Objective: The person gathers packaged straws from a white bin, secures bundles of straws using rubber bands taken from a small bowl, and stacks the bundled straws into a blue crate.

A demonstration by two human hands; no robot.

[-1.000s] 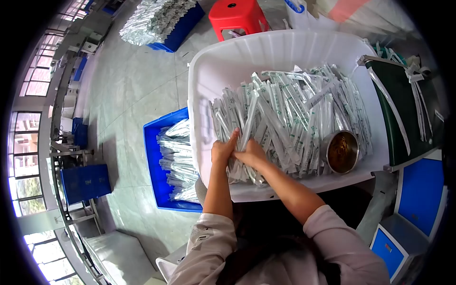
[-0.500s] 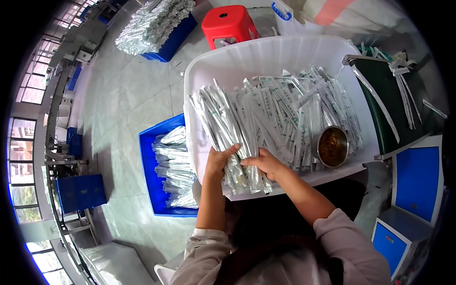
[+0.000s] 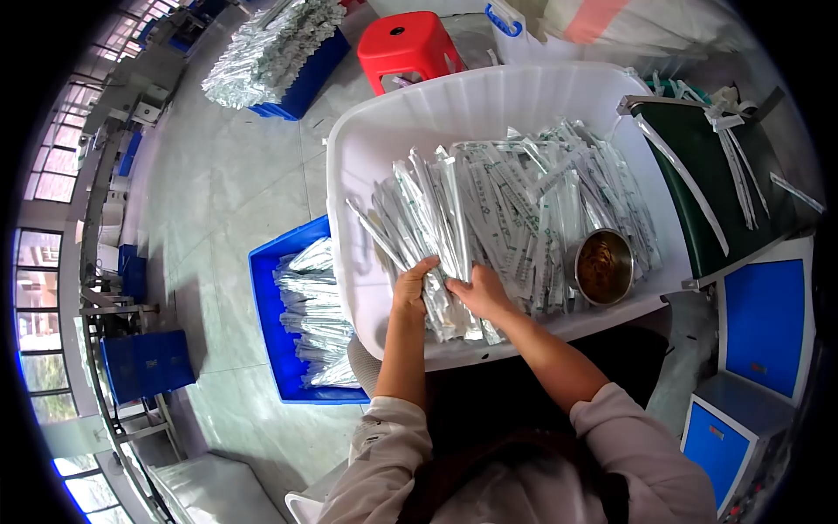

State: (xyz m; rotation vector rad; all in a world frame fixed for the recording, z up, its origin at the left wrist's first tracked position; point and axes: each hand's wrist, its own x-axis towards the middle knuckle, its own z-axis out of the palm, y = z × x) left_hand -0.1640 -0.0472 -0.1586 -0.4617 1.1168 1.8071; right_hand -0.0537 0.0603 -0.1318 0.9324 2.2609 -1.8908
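A bundle of long silvery-white packets [image 3: 432, 218] is held between my two hands, over the near left part of a large white tub [image 3: 345, 148]. My left hand [image 3: 414, 284] wraps the bundle's left side, thumb on top. On its right side, my right hand [image 3: 479, 292] is closed with its thumb across the packets. More packets with green print [image 3: 511, 196] lie in the tub beside the bundle. A round metal bowl [image 3: 603, 266] with brown contents, too small to make out, sits on the packets at the right.
Left of the tub stands a blue crate [image 3: 278, 341] of packets. Another blue crate [image 3: 305, 83], heaped with packets, and a red stool [image 3: 406, 44] are beyond it. A dark green surface [image 3: 690, 175] with loose strips adjoins the tub's right side. Blue-fronted cabinets [image 3: 764, 314] stand at right.
Since a second ago, the bundle has been lifted from the pile between both hands. Compared with half a second ago, it sits slightly farther right and its packets lean differently. The view has shifted a little.
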